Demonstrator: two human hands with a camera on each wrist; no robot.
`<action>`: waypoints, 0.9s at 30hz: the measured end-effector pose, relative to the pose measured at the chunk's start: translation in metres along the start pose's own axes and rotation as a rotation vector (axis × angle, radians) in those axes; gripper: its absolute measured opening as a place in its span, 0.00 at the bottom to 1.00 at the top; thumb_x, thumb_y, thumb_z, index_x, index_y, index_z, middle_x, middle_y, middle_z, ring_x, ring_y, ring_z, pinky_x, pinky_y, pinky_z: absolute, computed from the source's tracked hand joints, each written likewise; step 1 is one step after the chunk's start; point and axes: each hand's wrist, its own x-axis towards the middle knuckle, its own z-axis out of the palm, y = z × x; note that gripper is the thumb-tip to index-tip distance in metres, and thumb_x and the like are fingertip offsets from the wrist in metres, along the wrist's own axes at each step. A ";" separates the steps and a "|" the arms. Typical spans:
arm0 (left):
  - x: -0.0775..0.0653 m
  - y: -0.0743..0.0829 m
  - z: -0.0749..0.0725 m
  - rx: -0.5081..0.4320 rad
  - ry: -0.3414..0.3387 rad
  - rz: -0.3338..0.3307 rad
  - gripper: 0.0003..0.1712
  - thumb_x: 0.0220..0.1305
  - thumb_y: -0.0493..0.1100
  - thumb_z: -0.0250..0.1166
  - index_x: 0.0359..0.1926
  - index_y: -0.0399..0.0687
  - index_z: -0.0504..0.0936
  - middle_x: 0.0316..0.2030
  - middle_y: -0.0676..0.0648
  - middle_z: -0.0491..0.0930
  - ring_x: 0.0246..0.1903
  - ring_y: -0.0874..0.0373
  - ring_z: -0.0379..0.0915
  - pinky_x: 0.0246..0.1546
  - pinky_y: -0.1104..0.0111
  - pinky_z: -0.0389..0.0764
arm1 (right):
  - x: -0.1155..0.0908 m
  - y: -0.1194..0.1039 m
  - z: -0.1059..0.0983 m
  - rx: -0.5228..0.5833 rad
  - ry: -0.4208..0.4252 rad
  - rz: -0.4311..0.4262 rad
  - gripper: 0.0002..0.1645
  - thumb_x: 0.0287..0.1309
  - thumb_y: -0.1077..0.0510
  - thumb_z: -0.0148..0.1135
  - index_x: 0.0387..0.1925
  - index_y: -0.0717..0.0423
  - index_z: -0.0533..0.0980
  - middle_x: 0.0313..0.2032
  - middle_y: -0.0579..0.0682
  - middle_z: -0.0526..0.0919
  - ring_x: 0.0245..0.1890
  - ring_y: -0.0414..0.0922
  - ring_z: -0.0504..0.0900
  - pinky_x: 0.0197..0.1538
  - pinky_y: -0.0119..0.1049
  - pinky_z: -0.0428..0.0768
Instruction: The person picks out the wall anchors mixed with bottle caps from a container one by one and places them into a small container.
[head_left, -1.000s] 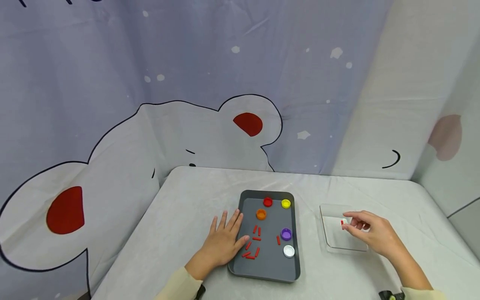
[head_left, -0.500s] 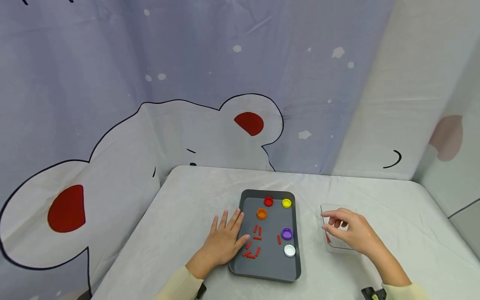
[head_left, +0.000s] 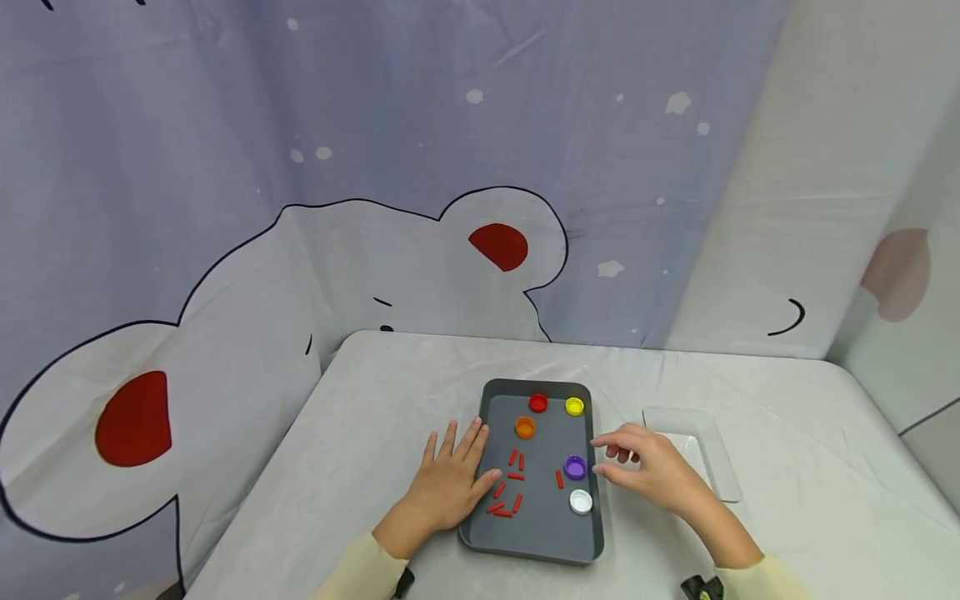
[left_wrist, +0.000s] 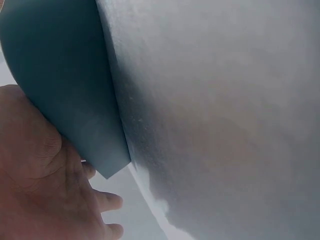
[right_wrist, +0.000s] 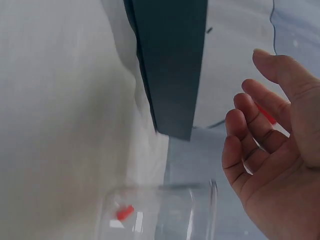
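My left hand (head_left: 441,490) lies with spread fingers on the left rim of a dark grey tray (head_left: 536,537); in the left wrist view its palm (left_wrist: 45,185) is against the tray's outer side. My right hand (head_left: 648,468) hovers by the tray's right rim, thumb and index finger apart, nothing between them. Several short red sticks (head_left: 516,477) lie loose on the tray, and one red stick (head_left: 559,479) lies beside a purple cap (head_left: 575,467). Partly behind my right hand stands a clear box (head_left: 723,471). The right wrist view shows a red piece (right_wrist: 125,212) in it.
The tray also holds a red cap (head_left: 537,402), a yellow cap (head_left: 573,406), an orange cap (head_left: 525,427) and a white cap (head_left: 581,502). A white cloth (head_left: 360,392) covers the table. A printed curtain (head_left: 375,125) hangs behind it.
My right hand let a red stick go at the clear box and moved left to the tray's right rim. My left hand has stayed on the tray.
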 end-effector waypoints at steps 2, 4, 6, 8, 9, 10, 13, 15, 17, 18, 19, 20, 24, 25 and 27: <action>0.000 0.000 0.001 0.001 0.003 0.000 0.41 0.79 0.65 0.43 0.80 0.46 0.53 0.80 0.46 0.48 0.78 0.35 0.41 0.73 0.38 0.43 | 0.002 -0.001 0.005 0.000 -0.035 0.018 0.14 0.54 0.58 0.77 0.44 0.52 0.86 0.31 0.40 0.80 0.31 0.38 0.75 0.34 0.34 0.77; 0.001 -0.001 0.001 0.000 0.006 0.001 0.41 0.79 0.64 0.43 0.80 0.46 0.53 0.80 0.46 0.48 0.78 0.34 0.41 0.73 0.38 0.43 | 0.003 -0.003 0.009 -0.001 -0.073 0.042 0.15 0.55 0.55 0.77 0.45 0.53 0.86 0.33 0.42 0.81 0.32 0.38 0.75 0.35 0.34 0.77; 0.001 -0.001 0.002 -0.002 0.009 0.001 0.41 0.79 0.64 0.43 0.80 0.46 0.53 0.80 0.46 0.48 0.77 0.34 0.41 0.73 0.38 0.43 | 0.005 -0.004 0.013 -0.004 -0.111 0.068 0.16 0.56 0.53 0.76 0.46 0.54 0.86 0.33 0.43 0.81 0.33 0.38 0.75 0.36 0.34 0.76; 0.001 -0.001 0.002 -0.001 0.009 0.000 0.41 0.79 0.64 0.43 0.80 0.46 0.53 0.80 0.46 0.48 0.77 0.34 0.41 0.73 0.38 0.43 | 0.007 -0.005 0.016 -0.006 -0.143 0.092 0.18 0.57 0.51 0.75 0.46 0.54 0.86 0.34 0.44 0.81 0.34 0.38 0.74 0.36 0.33 0.75; 0.001 -0.001 0.002 -0.002 0.007 0.001 0.41 0.79 0.65 0.43 0.80 0.46 0.53 0.80 0.46 0.48 0.77 0.34 0.41 0.73 0.38 0.43 | 0.007 -0.005 0.018 -0.007 -0.155 0.098 0.18 0.57 0.51 0.75 0.46 0.55 0.86 0.34 0.44 0.80 0.34 0.38 0.75 0.36 0.33 0.75; 0.001 -0.001 0.001 -0.003 0.006 0.001 0.41 0.79 0.65 0.43 0.81 0.46 0.53 0.80 0.46 0.48 0.77 0.34 0.41 0.73 0.38 0.43 | 0.008 -0.005 0.019 -0.008 -0.164 0.101 0.18 0.57 0.51 0.75 0.46 0.55 0.85 0.34 0.45 0.80 0.34 0.39 0.75 0.36 0.33 0.76; 0.000 -0.001 0.001 -0.001 0.003 0.003 0.41 0.79 0.65 0.42 0.81 0.47 0.52 0.80 0.46 0.48 0.77 0.34 0.42 0.73 0.38 0.43 | 0.010 -0.007 0.024 -0.012 -0.165 0.074 0.17 0.56 0.53 0.76 0.46 0.57 0.86 0.34 0.45 0.80 0.34 0.40 0.77 0.36 0.32 0.76; 0.000 -0.001 0.001 -0.004 0.005 0.006 0.41 0.78 0.65 0.43 0.81 0.46 0.52 0.80 0.46 0.48 0.77 0.34 0.42 0.73 0.38 0.43 | 0.012 -0.007 0.027 -0.019 -0.152 0.031 0.17 0.55 0.55 0.77 0.44 0.59 0.86 0.34 0.46 0.81 0.34 0.42 0.78 0.37 0.33 0.77; 0.001 -0.001 0.001 -0.009 0.009 0.010 0.41 0.78 0.65 0.43 0.80 0.46 0.53 0.80 0.46 0.49 0.77 0.34 0.42 0.73 0.37 0.43 | 0.013 -0.007 0.030 -0.041 -0.144 -0.006 0.17 0.53 0.56 0.78 0.44 0.59 0.86 0.34 0.46 0.81 0.36 0.42 0.77 0.39 0.34 0.78; 0.001 -0.001 0.001 -0.007 0.006 0.010 0.42 0.78 0.65 0.43 0.80 0.46 0.53 0.80 0.46 0.49 0.77 0.34 0.42 0.73 0.37 0.43 | 0.013 -0.007 0.032 -0.054 -0.145 -0.016 0.17 0.53 0.56 0.78 0.43 0.59 0.86 0.34 0.46 0.81 0.37 0.42 0.77 0.40 0.35 0.78; 0.001 -0.001 0.001 -0.009 0.008 0.012 0.42 0.78 0.65 0.44 0.80 0.46 0.54 0.80 0.45 0.49 0.77 0.33 0.42 0.73 0.37 0.43 | 0.014 -0.007 0.033 -0.066 -0.150 -0.018 0.17 0.52 0.56 0.78 0.43 0.58 0.86 0.35 0.46 0.81 0.38 0.41 0.76 0.41 0.35 0.78; 0.001 -0.001 0.001 -0.008 0.007 0.012 0.42 0.78 0.65 0.44 0.80 0.46 0.53 0.80 0.45 0.49 0.77 0.33 0.42 0.73 0.37 0.42 | 0.014 -0.007 0.034 -0.081 -0.156 -0.019 0.17 0.52 0.55 0.78 0.43 0.58 0.86 0.35 0.45 0.81 0.39 0.41 0.75 0.42 0.35 0.78; 0.001 -0.001 0.001 0.000 0.010 0.012 0.42 0.78 0.65 0.44 0.80 0.45 0.54 0.80 0.45 0.50 0.77 0.33 0.42 0.72 0.37 0.43 | 0.017 -0.007 0.037 -0.110 -0.201 0.020 0.17 0.53 0.54 0.78 0.44 0.54 0.87 0.36 0.43 0.79 0.41 0.39 0.71 0.43 0.35 0.76; 0.001 0.000 0.001 -0.002 0.011 0.012 0.41 0.78 0.65 0.44 0.80 0.45 0.54 0.80 0.45 0.50 0.77 0.33 0.43 0.72 0.37 0.43 | 0.017 -0.007 0.038 -0.108 -0.211 0.027 0.17 0.53 0.54 0.78 0.44 0.54 0.87 0.36 0.43 0.79 0.41 0.39 0.71 0.42 0.35 0.76; 0.000 0.000 0.001 0.000 0.010 0.008 0.41 0.78 0.65 0.44 0.80 0.45 0.54 0.80 0.45 0.51 0.77 0.33 0.43 0.73 0.37 0.43 | 0.019 -0.007 0.040 -0.107 -0.225 0.033 0.17 0.53 0.54 0.78 0.44 0.54 0.87 0.36 0.43 0.78 0.41 0.39 0.70 0.41 0.34 0.75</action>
